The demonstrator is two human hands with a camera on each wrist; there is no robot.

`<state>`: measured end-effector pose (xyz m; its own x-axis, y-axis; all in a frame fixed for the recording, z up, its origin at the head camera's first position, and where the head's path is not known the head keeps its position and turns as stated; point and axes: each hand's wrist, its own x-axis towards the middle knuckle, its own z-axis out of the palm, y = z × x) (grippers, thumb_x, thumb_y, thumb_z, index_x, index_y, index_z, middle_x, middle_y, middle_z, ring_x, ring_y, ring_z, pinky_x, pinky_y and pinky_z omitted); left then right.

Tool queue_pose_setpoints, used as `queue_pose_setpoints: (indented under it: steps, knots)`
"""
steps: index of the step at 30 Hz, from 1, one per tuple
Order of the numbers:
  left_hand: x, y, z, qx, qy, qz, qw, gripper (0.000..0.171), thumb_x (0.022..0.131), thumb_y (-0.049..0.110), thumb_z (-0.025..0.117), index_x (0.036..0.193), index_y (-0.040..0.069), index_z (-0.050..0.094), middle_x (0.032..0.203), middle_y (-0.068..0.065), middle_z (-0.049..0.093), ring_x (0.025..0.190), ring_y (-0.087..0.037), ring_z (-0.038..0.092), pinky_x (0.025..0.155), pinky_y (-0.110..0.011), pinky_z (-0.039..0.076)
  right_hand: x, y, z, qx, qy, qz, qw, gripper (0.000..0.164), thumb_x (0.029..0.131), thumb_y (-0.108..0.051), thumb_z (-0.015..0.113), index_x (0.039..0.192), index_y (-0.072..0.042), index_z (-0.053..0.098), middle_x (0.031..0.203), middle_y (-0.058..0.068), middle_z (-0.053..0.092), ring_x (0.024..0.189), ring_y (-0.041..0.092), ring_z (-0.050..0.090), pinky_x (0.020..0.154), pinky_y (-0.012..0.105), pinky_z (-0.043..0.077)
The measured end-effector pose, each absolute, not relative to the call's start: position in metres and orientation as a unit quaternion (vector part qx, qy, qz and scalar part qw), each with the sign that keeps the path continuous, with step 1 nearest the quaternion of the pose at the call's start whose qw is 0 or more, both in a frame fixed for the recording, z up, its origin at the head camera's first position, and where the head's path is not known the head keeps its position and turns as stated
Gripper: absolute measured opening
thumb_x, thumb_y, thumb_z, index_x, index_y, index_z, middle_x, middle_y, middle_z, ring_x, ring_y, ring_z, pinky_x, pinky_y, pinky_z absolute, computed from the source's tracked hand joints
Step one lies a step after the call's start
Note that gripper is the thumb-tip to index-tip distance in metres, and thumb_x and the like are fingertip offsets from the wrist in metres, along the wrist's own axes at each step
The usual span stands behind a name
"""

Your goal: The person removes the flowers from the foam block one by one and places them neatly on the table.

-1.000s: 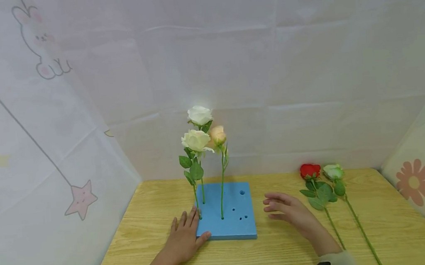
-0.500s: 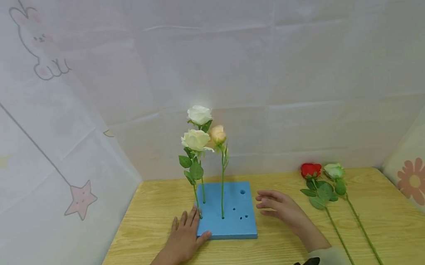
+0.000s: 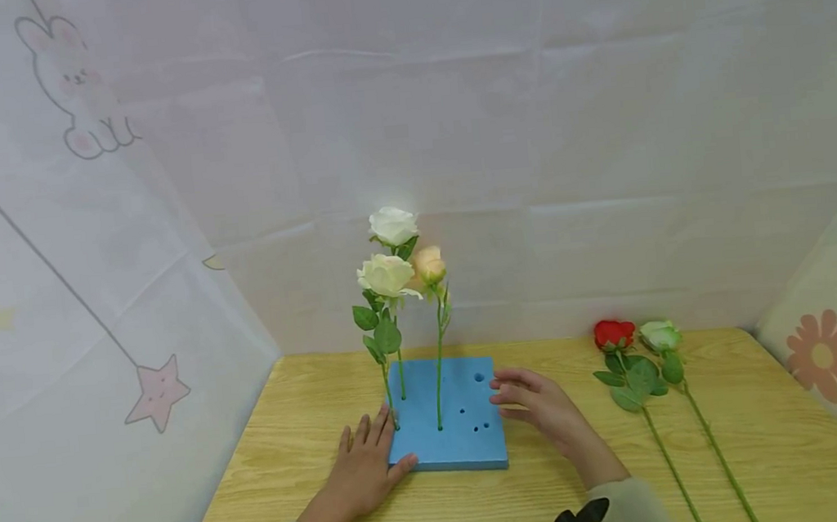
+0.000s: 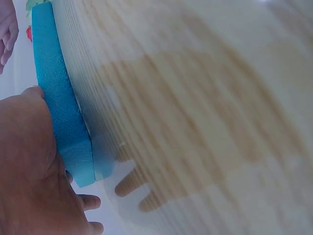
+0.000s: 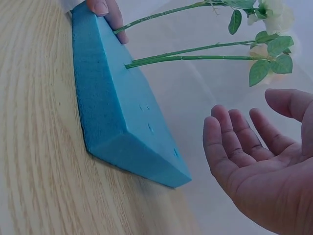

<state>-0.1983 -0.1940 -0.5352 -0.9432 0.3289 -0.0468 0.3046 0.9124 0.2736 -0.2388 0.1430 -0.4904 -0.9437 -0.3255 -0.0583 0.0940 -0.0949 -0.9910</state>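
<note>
A blue foam block (image 3: 470, 445) with several small holes lies flat on the table. Three artificial roses stand upright in it: a white rose (image 3: 394, 226) at the back, a cream rose (image 3: 386, 276) at the left and a peach rose (image 3: 429, 266) nearer the middle. My left hand (image 3: 361, 470) rests on the block's left edge, fingers spread and thumb over the front corner. In the left wrist view that hand (image 4: 29, 166) lies against the block's side. My right hand (image 3: 549, 415) hovers at the block's right edge, fingers loosely bent, holding nothing; its palm (image 5: 274, 181) shows bare in the right wrist view.
At the right of the wooden table (image 3: 556, 512) lie a red rose (image 3: 614, 334) and a pale green-white rose (image 3: 660, 335), stems pointing toward the front. A printed pale cloth (image 3: 602, 156) hangs behind and along both sides.
My right hand has moved left, from beside the red rose's stem to the block's right edge. The left hand stays on the block, and the roses keep their places.
</note>
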Motion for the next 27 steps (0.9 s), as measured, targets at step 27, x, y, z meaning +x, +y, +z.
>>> queue_pose_setpoints:
  steps: [27]
  knots:
    - [-0.197,-0.193,-0.533,0.163,0.976,0.139,0.033,0.083,0.103,0.064,0.04,0.162,0.008,0.025,0.169,-0.011,0.015,0.151,-0.046,0.02,0.116,-0.071,0.013,-0.252,0.103,-0.488,-0.076,0.643,-0.75,0.137,0.043,0.102,-0.022,0.064,0.14,-0.004,0.056,0.143,0.025,0.053,0.119,0.031,0.064,0.102,0.046,0.052]
